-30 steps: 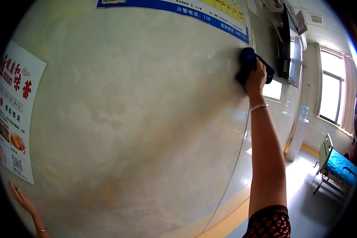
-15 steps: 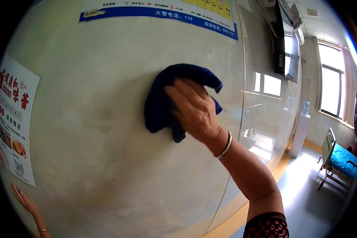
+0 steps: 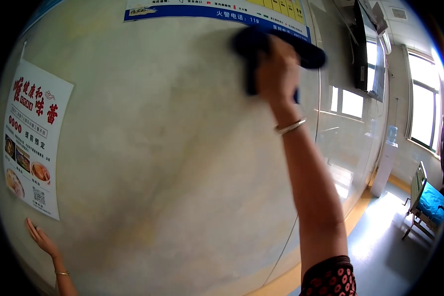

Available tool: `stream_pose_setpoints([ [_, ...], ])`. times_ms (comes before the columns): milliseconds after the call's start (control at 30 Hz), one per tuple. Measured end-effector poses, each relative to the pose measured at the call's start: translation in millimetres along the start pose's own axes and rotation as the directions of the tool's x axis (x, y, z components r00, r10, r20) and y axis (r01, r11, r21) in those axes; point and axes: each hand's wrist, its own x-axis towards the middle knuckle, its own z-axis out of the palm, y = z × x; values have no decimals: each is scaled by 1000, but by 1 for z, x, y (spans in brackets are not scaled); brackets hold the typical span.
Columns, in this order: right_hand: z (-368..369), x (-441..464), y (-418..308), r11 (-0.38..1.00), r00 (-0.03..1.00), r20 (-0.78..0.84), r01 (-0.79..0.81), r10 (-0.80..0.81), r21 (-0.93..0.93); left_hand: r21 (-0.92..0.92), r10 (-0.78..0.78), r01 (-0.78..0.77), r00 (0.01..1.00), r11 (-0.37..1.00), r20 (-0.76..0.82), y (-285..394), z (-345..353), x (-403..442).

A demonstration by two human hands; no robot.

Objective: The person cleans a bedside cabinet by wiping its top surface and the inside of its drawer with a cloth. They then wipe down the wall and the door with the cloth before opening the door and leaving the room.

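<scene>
A dark blue cloth [image 3: 308, 53] is pressed against the pale wall [image 3: 182, 148], its edge at the lower border of the blue-and-white notice [image 3: 222, 15]. My right hand [image 3: 279, 71] grips it, blurred by motion, with a silver bangle at the wrist. Low on the left, my left hand [image 3: 43, 241] lies on the wall with fingers stretched out and holds nothing. Just above those fingers hangs a white poster [image 3: 37, 140] with red lettering and food pictures.
To the right, a wall-mounted television [image 3: 369, 54] juts out. Beyond it stand a water dispenser [image 3: 385, 165], a bed [image 3: 426, 200] with a blue cover, and a window [image 3: 424, 98]. A panel seam runs down the wall beside my right arm.
My right hand and the cloth have moved up and to the right, reaching the notice's lower edge. The view has shifted slightly left, and my left hand stays flat below the poster.
</scene>
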Motion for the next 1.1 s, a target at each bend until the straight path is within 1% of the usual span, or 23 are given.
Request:
stream_pose_setpoints([
  [33, -1, -4, -39, 992, 999, 35, -14, 10, 129, 4, 7, -7, 1000, 1000, 2, 0, 0, 0],
  [67, -1, -12, -70, 961, 997, -6, 75, -76, 267, 6, 18, -18, 1000, 1000, 4, 1, 0, 1],
  [100, -6, -21, -100, 932, 996, 6, 82, -90, 352, 10, 27, -27, 1000, 1000, 6, 2, 0, 1],
  [167, -25, -42, -142, 844, 961, 98, 174, -257, 507, 15, 9, -9, 999, 1000, 32, -1, 1, -1],
  [233, -52, -73, -165, 715, 864, 126, 313, -488, 626, 32, -21, 19, 998, 999, 62, -2, -7, -16],
  [333, -88, -127, -161, 478, 631, 120, 435, -766, 763, 61, -186, 176, 944, 982, 273, -3, -34, -64],
  [400, -104, -142, -131, 360, 567, 69, 420, -821, 833, 86, -312, 301, 883, 950, 350, -17, -57, -121],
  [433, -108, -148, -109, 354, 550, 76, 420, -832, 835, 92, -388, 383, 839, 919, 382, -29, -66, -152],
  [467, -97, -166, -86, 370, 490, 61, 566, -870, 737, 128, -412, 397, 813, 909, 412, -24, -79, -181],
  [500, -85, -173, -51, 333, 328, 72, 939, -942, 90, 166, -439, 409, 783, 897, 441, -12, -89, -208],
  [533, -97, -143, -25, 543, 632, 159, 477, -758, 692, 148, -493, 483, 740, 863, 457, 1, -96, -234],
  [567, -91, -125, 7, 620, 690, 151, 506, -708, 600, 137, -546, 554, 691, 821, 474, 19, -102, -258],
  [600, -83, -102, 38, 691, 685, 254, 492, -683, 529, 184, -592, 588, 639, 787, 491, 44, -103, -274],
  [633, -78, -87, 72, 819, 753, 340, 453, -563, 352, 232, -635, 616, 586, 753, 504, 73, -103, -285],
  [667, -68, -78, 107, 907, 868, 277, 361, -412, 216, 113, -570, 623, 608, 774, 553, 102, -104, -295],
  [700, -62, -67, 135, 962, 938, 239, 215, -251, 165, 104, -589, 666, 561, 738, 582, 145, -103, -293],
  [800, -57, -54, 161, 992, 976, 177, -127, 127, -9, -21, -358, 477, 688, 879, 631, 224, -100, -294],
  [867, -53, -63, 147, 991, 985, 113, -132, 130, 4, 6, -344, 442, 688, 897, 639, 278, -97, -274],
  [900, -61, -72, 128, 993, 987, 142, -88, 76, 84, -50, -295, 413, 724, 909, 623, 294, -92, -270],
  [967, -89, -101, 87, 946, 957, 220, 118, -189, 301, -87, -257, 385, 753, 919, 606, 325, -81, -261],
  [1033, -116, -158, 56, 871, 841, 403, 151, -362, 467, -103, -240, 381, 746, 919, 621, 351, -72, -256],
  [1067, -132, -186, 48, 768, 816, 251, 320, -521, 555, -78, -263, 389, 745, 918, 614, 360, -67, -257],
  [1100, -154, -214, 46, 675, 712, 313, 300, -629, 674, -6, -287, 359, 755, 933, 590, 367, -63, -261],
])
